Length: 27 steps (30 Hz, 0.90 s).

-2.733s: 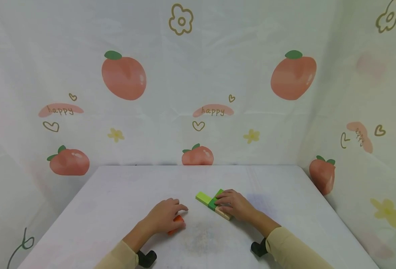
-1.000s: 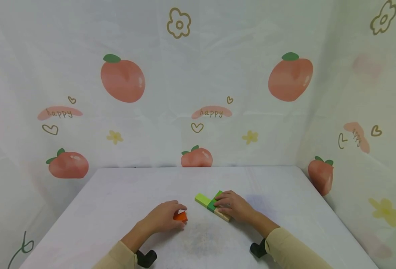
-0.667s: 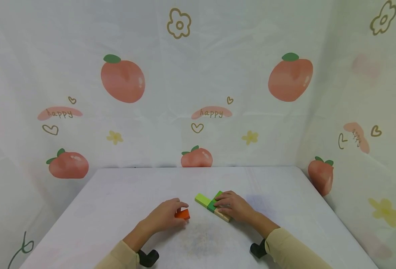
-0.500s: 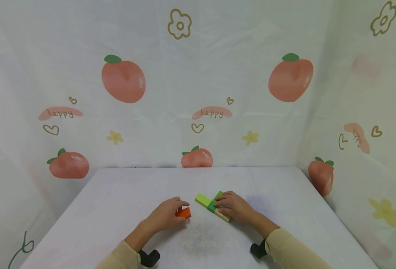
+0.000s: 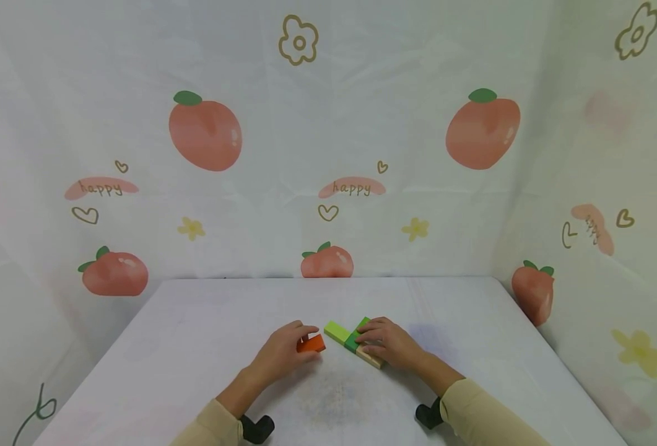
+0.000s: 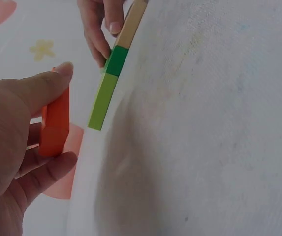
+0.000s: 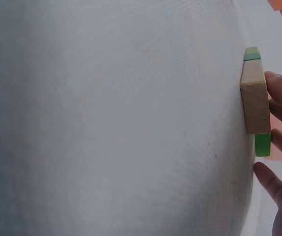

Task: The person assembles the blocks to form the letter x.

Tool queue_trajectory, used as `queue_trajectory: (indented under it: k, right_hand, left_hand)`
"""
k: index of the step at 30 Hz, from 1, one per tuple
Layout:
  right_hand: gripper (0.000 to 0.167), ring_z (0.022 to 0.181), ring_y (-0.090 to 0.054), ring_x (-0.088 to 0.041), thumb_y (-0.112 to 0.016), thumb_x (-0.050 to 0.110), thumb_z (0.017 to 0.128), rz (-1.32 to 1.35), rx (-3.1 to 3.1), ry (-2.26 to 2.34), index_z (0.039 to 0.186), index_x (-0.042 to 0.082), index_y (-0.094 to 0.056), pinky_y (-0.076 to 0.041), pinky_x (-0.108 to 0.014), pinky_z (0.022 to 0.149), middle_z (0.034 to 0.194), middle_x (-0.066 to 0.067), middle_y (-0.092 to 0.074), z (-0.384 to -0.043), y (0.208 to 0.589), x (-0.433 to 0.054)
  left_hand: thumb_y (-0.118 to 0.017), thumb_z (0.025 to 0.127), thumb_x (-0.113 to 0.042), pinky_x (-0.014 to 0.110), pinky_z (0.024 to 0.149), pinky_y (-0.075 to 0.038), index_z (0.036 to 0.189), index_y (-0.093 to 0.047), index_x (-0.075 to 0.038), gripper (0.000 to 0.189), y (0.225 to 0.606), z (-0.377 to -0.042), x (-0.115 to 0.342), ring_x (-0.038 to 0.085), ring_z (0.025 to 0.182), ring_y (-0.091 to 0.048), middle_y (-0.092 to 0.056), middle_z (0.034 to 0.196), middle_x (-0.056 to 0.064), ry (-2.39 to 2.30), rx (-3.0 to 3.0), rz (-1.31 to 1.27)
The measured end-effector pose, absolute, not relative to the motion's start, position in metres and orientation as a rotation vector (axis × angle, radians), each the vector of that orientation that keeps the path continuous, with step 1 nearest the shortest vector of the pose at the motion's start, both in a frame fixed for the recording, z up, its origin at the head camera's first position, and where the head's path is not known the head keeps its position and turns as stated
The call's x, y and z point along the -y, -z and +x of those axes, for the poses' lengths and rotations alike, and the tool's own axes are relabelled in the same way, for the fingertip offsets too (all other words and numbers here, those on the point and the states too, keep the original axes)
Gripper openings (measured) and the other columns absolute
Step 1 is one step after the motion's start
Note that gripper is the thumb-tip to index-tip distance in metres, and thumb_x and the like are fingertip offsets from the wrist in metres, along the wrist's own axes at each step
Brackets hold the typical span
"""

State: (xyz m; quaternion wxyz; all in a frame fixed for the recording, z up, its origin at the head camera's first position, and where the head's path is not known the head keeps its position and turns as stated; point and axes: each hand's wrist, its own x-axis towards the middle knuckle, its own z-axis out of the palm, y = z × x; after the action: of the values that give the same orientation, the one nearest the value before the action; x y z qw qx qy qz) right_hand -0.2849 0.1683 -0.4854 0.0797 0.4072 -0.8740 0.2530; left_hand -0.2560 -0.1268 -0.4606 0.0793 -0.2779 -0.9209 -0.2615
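Note:
My left hand [image 5: 277, 352] pinches an orange block [image 6: 56, 120] between thumb and fingers, held above the table just left of the joined row of blocks. That row has a light green block [image 5: 336, 332] at its far left end, a dark green block [image 6: 116, 61] in the middle and a plain wooden block [image 7: 255, 98] at the near right end. Angling away from the dark green one is a bright green block [image 7: 262, 144], partly hidden by fingers. My right hand [image 5: 392, 342] rests over the row with relaxed fingers, touching the wooden and green blocks.
The white table [image 5: 222, 322] runs back to a hanging cloth [image 5: 339, 111] printed with fruit, flowers and the word "happy". Black wrist mounts [image 5: 258, 429] sit below both sleeves.
My left hand has taken the orange block from the table, turned it, and carried it right and away from me toward the light green block. The right hand and the row have stayed put.

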Motion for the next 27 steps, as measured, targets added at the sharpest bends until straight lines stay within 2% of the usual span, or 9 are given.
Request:
queue_trajectory:
  k: [6, 14, 22, 27]
  right_hand:
    - [0.023, 0.116, -0.054, -0.030, -0.069, 0.016, 0.090, 1.220, 2.605, -0.760, 0.112, 0.010, -0.073, -0.043, -0.050, 0.097, 0.120, -0.007, -0.065, -0.285, 0.485, -0.168]
    - [0.023, 0.115, -0.054, -0.031, -0.069, 0.016, 0.091, 1.229, 2.591, -0.769, 0.112, 0.010, -0.073, -0.043, -0.052, 0.096, 0.119, -0.007, -0.065, -0.284, 0.484, -0.168]
    - [0.023, 0.118, -0.052, -0.029, -0.069, 0.017, 0.090, 1.196, 2.666, -0.799, 0.113, 0.011, -0.073, -0.041, -0.049, 0.100, 0.122, -0.006, -0.065, -0.284, 0.481, -0.169]
    - [0.022, 0.115, -0.053, -0.030, -0.069, 0.014, 0.090, 1.228, 2.608, -0.787, 0.111, 0.009, -0.073, -0.043, -0.050, 0.097, 0.120, -0.008, -0.065, -0.285, 0.483, -0.169]
  left_hand:
    - [-0.080, 0.081, -0.033, 0.023, 0.069, -0.048, 0.115, -0.066, -0.015, 0.041, 0.466, -0.260, 0.120, 0.007, 0.077, -0.050, -0.056, 0.088, -0.011, 0.851, 2.684, -0.814]
    - [-0.081, 0.080, -0.031, 0.023, 0.068, -0.049, 0.099, -0.061, -0.017, 0.031, 0.469, -0.261, 0.110, 0.009, 0.075, -0.050, -0.056, 0.086, -0.011, 0.952, 2.695, -0.772]
    - [-0.082, 0.080, -0.031, 0.024, 0.069, -0.048, 0.094, -0.060, -0.019, 0.029, 0.474, -0.265, 0.102, 0.009, 0.074, -0.050, -0.056, 0.085, -0.011, 0.928, 2.714, -0.769]
    - [-0.081, 0.080, -0.032, 0.023, 0.067, -0.047, 0.091, -0.061, -0.020, 0.026, 0.476, -0.268, 0.096, 0.009, 0.073, -0.050, -0.054, 0.083, -0.012, 0.924, 2.735, -0.787]
